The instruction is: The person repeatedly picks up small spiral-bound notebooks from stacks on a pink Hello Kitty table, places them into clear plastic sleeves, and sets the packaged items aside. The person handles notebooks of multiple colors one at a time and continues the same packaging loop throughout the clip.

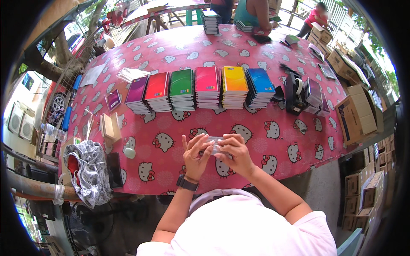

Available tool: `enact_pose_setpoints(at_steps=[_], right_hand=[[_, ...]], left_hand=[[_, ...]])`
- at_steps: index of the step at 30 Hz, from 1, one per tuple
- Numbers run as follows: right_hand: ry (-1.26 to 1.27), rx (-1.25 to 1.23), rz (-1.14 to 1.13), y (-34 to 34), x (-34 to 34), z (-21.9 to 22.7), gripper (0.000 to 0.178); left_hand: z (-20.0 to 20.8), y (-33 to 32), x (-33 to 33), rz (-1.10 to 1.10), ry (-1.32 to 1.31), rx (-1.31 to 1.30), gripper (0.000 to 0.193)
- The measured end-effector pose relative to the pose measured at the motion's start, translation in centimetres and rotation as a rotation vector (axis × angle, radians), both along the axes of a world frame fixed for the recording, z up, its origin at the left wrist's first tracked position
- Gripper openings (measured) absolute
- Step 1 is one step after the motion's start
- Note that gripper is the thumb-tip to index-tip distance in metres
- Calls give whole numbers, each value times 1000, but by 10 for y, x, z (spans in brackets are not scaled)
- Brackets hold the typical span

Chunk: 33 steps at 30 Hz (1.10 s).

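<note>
Above the near middle of the table, my left hand [196,155] and my right hand [235,152] pinch a small piece of clear plastic [215,143] between them. The fingertips of both hands almost meet over it, and its exact kind is hard to make out. Beyond the hands runs a row of spiral notebook stacks: purple [137,87], red [157,85], green [182,84], pink [206,80], yellow [235,80] and blue [261,81]. A dark watch is on my left wrist.
Right of the row stand a black tape dispenser [294,94] and more notebooks [313,94]. To the left lie clear plastic sleeves [132,74], a wooden block [110,127], a pale green object [129,152] and a patterned bag [92,170]. Cardboard boxes [356,115] flank the right edge; other people work beyond.
</note>
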State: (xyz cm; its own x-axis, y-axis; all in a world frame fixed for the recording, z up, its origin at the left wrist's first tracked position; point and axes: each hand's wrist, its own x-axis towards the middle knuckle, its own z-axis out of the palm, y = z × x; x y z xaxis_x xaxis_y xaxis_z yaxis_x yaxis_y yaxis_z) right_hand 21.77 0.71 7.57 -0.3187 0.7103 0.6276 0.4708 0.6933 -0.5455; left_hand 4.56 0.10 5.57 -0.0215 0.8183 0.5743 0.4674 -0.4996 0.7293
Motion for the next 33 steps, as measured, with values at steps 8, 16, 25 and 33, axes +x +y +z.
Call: enact_pose_setpoints(at_steps=[8,16,25,33], right_hand=[[213,-602,-23,31,-3,24,25],[218,-926,140,63,2,17,13],[421,-557,-92,85,85,4,23],[97,-538,-1325,165,319,-35,21]], left_hand=[[10,1,9,28,-246,-179,71],[19,-18,15,211,260,117,50],[19,-46,32,134,598,-119,68],[20,-42,46,176,585,-170,75]])
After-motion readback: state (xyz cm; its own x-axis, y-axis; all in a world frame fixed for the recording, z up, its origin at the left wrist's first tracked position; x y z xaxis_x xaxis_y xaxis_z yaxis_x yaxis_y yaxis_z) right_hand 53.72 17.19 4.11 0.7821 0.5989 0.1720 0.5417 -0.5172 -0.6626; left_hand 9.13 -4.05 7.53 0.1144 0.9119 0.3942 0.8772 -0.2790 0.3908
